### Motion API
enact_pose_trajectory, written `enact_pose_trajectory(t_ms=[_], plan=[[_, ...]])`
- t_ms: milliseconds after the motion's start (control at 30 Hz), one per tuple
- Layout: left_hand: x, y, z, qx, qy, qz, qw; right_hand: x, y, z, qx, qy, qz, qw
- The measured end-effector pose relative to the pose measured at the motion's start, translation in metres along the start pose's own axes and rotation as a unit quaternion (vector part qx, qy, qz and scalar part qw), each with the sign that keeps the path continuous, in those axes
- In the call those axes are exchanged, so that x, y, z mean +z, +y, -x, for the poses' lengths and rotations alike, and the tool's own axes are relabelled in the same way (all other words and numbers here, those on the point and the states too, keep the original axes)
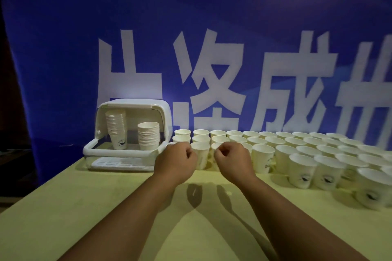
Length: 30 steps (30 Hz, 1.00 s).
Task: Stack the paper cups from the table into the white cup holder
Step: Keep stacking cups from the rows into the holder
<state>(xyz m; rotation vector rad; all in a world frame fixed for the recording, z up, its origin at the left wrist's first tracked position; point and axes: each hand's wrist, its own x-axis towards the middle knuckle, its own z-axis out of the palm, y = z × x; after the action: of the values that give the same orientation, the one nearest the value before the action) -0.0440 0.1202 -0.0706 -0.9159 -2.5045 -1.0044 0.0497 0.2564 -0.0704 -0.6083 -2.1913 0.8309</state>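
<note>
Up by the near-left corner of the loose paper cups (263,159), your left grip (177,160) and right grip (233,160) are both curled right at the rims, can't tell if either's actually pinching one. Take one cup each by the rim, nest them, then drop them onto the shorter stack (148,135) in the white cup holder (127,104), just left on the surface (106,207).

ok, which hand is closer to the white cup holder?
Left. The left hand is just right of the white cup holder; the right hand is farther right, before the paper cups.
</note>
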Motion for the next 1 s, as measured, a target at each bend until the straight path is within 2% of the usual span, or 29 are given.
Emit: enact_pose_trajectory(t_ms=[333, 533, 700, 833, 1000], plan=[[0.066, 0.118, 0.04, 0.069, -0.083, 0.02, 0.994, -0.125, 0.097, 0.045, 0.092, 0.087, 0.043, 0.991], [0.117, 0.175, 0.044, 0.109, -0.148, 0.04, 0.982, -0.174, 0.148, 0.057, 0.114, 0.223, 0.118, 0.961], [0.153, 0.202, 0.04, 0.131, -0.252, 0.022, 0.959, -0.189, 0.185, 0.071, 0.117, 0.227, 0.201, 0.946], [0.168, 0.211, 0.036, 0.136, -0.25, -0.017, 0.959, -0.188, 0.199, 0.069, 0.156, 0.208, 0.206, 0.943], [0.173, 0.207, 0.035, 0.12, -0.169, -0.014, 0.978, -0.189, 0.199, 0.064, 0.165, 0.249, 0.201, 0.933]])
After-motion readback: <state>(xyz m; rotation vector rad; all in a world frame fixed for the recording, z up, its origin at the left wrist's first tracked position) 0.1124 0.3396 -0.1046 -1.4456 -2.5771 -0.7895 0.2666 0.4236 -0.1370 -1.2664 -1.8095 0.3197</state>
